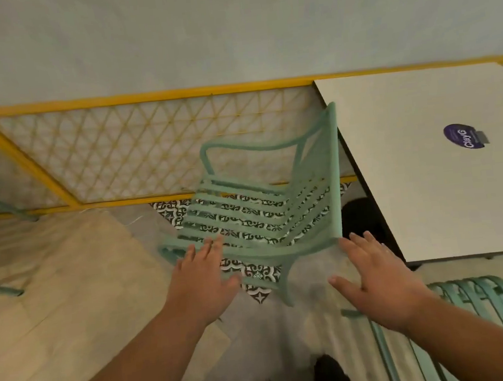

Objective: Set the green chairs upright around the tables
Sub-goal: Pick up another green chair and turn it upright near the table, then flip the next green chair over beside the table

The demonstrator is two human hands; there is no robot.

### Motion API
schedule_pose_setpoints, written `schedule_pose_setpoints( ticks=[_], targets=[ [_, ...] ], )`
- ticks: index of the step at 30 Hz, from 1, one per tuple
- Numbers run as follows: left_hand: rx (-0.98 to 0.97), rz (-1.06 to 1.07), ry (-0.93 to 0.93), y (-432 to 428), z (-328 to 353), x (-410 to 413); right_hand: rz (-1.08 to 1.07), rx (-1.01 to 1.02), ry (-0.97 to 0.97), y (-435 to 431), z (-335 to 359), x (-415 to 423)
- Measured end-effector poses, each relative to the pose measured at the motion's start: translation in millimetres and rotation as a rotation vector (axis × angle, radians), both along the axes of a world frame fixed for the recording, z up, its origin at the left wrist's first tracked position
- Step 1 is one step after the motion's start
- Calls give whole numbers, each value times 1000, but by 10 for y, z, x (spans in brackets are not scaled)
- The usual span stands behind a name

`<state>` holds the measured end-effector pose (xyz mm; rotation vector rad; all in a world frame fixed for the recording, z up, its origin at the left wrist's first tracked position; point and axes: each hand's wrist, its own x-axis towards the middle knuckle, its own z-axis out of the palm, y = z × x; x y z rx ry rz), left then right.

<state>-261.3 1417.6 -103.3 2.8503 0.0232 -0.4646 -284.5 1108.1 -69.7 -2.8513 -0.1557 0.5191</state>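
Hands were both spread flat with fingers apart, gripping nothing: our left hand (202,282) lay with its fingertips at the near edge of the green chair (264,207), and our right hand (375,279) hovered just beside the chair's near right corner, whether touching it we could not tell. The chair stood on the patterned floor tiles (256,274) at the left edge of the white table (424,149), its backrest close against that edge and its seat facing away from the table, toward the yellow lattice railing (135,149); it looked blurred and possibly tilted. We judged it light and stiff, a slatted frame that would not flex, with smooth rails that might slip under flat palms. The firmest hold seemed to be the top rail of the backrest or the curved armrests. More green chairs (483,315) sat stacked at the near right. No containers were in view.
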Motion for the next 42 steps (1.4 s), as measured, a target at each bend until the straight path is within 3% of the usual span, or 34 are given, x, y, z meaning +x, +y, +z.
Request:
schedule_pose_setpoints(
  ticks=[4,7,13,18,31,36,42],
  targets=[
    [56,-2,12,124,-405,466,219,-57,-67,298,-158,557],
    [96,-5,40,215,-831,726,286,-30,22,659,-504,821],
    [145,-94,152,321,-1731,1047,208,-185,176,1010,-1379,1206],
    [150,-134,194,409,-2266,1351,174,-293,250,1144,-1654,1411],
    [57,-295,135,888,-2584,1754,93,-308,299,1437,-1691,1520],
    [-27,-177,100,1166,-2615,1909,145,-261,345,1787,-1699,1546],
    [-34,-95,139,1528,-2577,2025,256,-340,408,2335,-1741,1423]
  ],
)
